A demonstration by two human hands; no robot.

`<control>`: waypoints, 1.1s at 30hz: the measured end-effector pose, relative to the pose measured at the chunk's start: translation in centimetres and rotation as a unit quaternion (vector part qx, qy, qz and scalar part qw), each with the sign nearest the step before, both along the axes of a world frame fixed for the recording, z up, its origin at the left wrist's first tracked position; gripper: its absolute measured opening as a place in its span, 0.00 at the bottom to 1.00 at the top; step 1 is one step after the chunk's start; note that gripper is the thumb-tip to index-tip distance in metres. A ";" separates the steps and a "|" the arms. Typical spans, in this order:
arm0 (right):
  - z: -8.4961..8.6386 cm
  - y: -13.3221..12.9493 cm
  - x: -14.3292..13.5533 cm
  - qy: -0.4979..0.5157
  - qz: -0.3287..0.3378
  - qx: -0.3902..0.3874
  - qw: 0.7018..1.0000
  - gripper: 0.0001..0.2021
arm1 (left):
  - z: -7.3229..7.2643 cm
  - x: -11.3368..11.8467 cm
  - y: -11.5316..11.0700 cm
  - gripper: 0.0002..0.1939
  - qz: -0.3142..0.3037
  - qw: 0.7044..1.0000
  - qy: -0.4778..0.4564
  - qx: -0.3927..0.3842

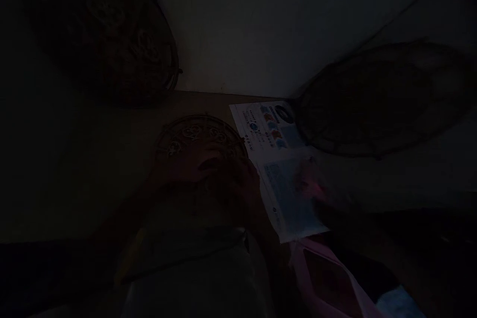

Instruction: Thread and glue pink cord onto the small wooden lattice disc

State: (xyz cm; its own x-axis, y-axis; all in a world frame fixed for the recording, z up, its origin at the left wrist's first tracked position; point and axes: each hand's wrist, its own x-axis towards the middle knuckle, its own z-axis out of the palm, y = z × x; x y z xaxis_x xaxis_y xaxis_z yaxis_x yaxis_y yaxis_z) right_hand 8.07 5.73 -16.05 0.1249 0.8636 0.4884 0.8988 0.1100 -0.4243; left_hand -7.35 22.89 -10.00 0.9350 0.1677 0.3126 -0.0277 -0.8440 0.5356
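The picture is very dark. A round woven tray (199, 124) with a thin rim and pale looped ornaments lies at the middle. My left hand (192, 161) reaches over it from the left, fingers bent onto its inner part. Close by on the right, my right hand (240, 184) curls over its right side, and the fingers of both hands nearly meet. Both hands appear to grip the tray. Any small strand or part between the fingertips is lost in shadow.
A printed sheet (257, 151) with blue and orange pictures lies to the right. Larger round woven pieces stand at upper left (122, 49) and right (376, 104). A blurred pink thing (313, 184) is over the sheet; a pink-edged item (298, 253) sits below.
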 end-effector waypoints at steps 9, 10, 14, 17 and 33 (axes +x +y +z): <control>0.4 -0.4 -0.3 -0.005 0.013 0.056 0.998 0.19 | -0.6 -0.4 0.3 0.19 -0.041 0.997 0.056 0.046; 0.6 -0.5 -0.4 -0.006 0.016 0.059 0.998 0.19 | -0.7 -0.4 0.3 0.18 -0.047 0.996 0.059 0.046; 1.2 -0.4 -0.8 -0.009 0.027 0.044 0.999 0.19 | -1.0 -0.3 0.5 0.17 -0.044 0.996 0.071 0.033; 0.8 -0.3 -0.8 0.015 0.025 0.044 0.999 0.18 | -1.1 -0.2 0.6 0.18 -0.036 0.996 0.076 0.030; -1.6 0.8 0.8 0.136 0.009 -0.045 0.990 0.30 | -1.2 -0.3 0.9 0.17 -0.052 0.998 0.043 -0.021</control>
